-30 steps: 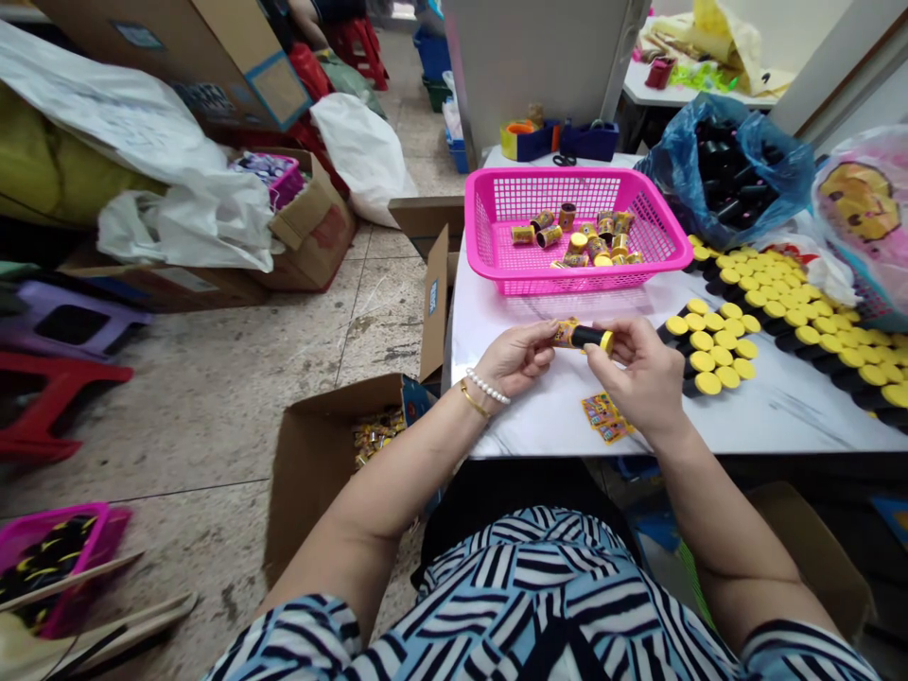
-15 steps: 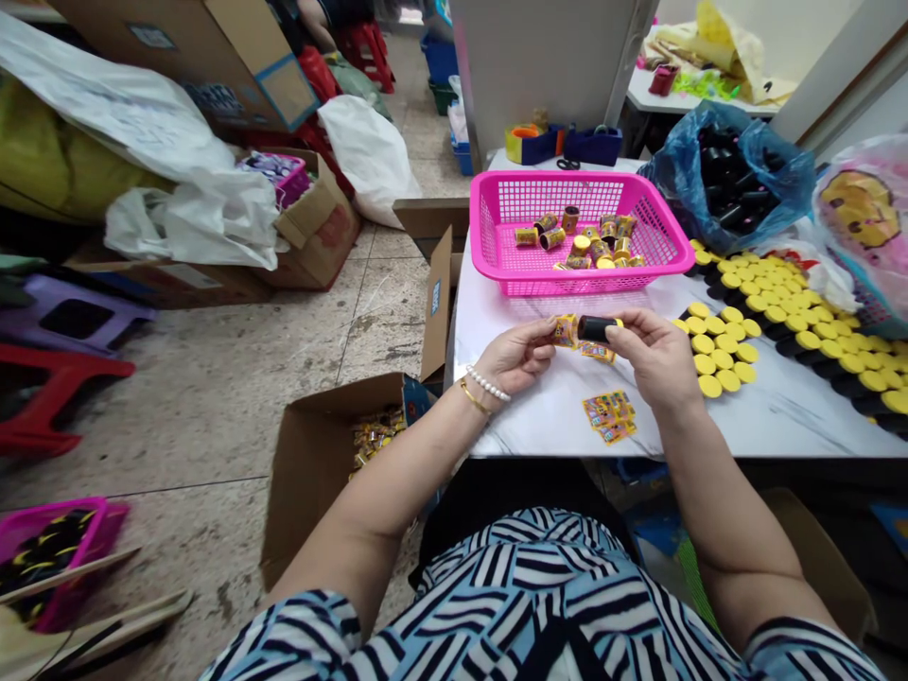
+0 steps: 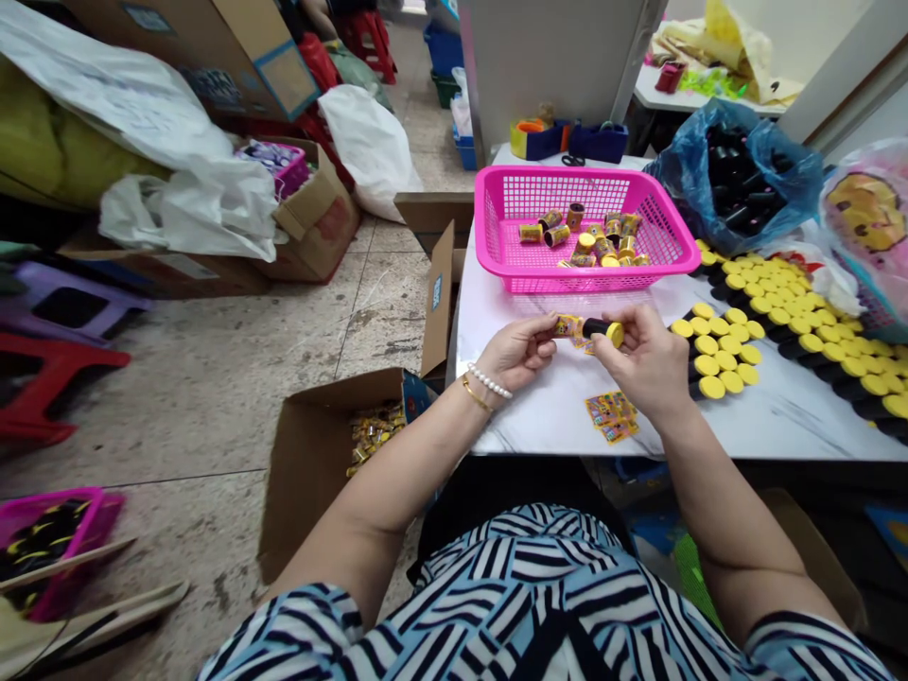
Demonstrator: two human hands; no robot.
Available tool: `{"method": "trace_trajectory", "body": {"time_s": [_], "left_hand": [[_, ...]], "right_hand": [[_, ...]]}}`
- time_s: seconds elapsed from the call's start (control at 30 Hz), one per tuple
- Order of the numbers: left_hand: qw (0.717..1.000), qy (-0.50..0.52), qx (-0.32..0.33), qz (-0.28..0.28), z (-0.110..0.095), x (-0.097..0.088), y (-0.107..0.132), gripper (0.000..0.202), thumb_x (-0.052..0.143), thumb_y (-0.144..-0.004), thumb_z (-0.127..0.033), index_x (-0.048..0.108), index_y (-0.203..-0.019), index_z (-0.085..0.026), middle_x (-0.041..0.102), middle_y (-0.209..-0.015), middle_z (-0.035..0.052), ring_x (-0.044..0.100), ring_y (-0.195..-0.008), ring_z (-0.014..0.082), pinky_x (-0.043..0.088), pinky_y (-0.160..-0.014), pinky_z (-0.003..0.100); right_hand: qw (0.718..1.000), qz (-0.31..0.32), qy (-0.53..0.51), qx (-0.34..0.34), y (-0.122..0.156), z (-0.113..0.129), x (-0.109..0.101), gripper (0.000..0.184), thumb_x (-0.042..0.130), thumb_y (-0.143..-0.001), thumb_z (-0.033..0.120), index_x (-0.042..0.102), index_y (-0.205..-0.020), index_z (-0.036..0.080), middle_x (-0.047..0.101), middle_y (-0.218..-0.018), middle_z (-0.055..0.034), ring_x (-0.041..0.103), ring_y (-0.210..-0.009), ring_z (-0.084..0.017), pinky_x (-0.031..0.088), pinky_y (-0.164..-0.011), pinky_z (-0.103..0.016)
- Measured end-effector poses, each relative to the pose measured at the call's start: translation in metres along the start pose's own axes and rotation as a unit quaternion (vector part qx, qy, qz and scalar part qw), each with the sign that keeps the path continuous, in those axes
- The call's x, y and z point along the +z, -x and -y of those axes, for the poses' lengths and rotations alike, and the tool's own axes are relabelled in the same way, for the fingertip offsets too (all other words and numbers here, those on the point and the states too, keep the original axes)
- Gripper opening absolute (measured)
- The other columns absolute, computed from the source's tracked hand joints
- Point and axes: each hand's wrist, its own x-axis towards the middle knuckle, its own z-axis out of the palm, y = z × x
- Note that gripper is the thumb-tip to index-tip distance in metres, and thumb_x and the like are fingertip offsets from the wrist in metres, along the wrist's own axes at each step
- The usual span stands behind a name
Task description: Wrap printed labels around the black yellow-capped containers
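My left hand (image 3: 521, 354) pinches the end of a small yellow printed label (image 3: 566, 326) between thumb and fingers. Just right of it, my right hand (image 3: 647, 361) grips a small black cylinder with a yellow cap (image 3: 596, 327), lying sideways with the cap toward my right. The label and the cylinder meet or nearly meet; I cannot tell whether they are stuck together. Part of another printed piece shows below the cylinder. Nearer the table's front edge lie several flat printed labels (image 3: 611, 416). Beside my right hand stand several black cylinders with yellow caps (image 3: 724, 350).
A pink basket (image 3: 588, 284) holding several label-wrapped cylinders stands behind my hands. Rows of yellow-capped cylinders (image 3: 815, 322) fill the right side, below a blue bag (image 3: 667, 161) of black pieces. An open carton (image 3: 305, 482) with wrapped pieces stands left of the table (image 3: 525, 426).
My right hand has tilted the black cylinder, so its yellow cap now shows more fully. My left hand keeps its pinch on the label. The whole view has shifted slightly.
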Motion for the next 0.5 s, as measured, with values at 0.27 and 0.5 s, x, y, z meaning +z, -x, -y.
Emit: {"method": "trace_trajectory", "body": {"time_s": [0.27, 0.5], "left_hand": [[0.999, 0.022, -0.024, -0.003, -0.002, 0.000, -0.002, 0.006, 0.068, -0.095, -0.013, 0.067, -0.091, -0.008, 0.069, -0.074, 0.0028, 0.043, -0.039, 0.0004, 0.016, -0.030, 0.011], [0.999, -0.024, 0.038, 0.015, 0.007, -0.001, 0.000, 0.013, 0.077, -0.088, -0.015, 0.073, -0.097, -0.006, 0.073, -0.080, 0.0056, 0.057, -0.051, 0.0033, 0.031, -0.039, 0.012]], "right_hand": [[0.970, -0.022, -0.228, 0.084, -0.004, -0.010, -0.008, 0.031, 0.084, -0.083, 0.044, 0.068, -0.100, 0.024, 0.078, -0.087, -0.0011, 0.078, -0.077, -0.019, 0.069, -0.075, -0.035], [0.941, 0.038, -0.318, 0.114, -0.003, -0.004, -0.002, 0.045, 0.094, -0.071, 0.036, 0.071, -0.107, 0.023, 0.077, -0.097, -0.0006, 0.076, -0.069, -0.016, 0.063, -0.051, -0.026]]}}
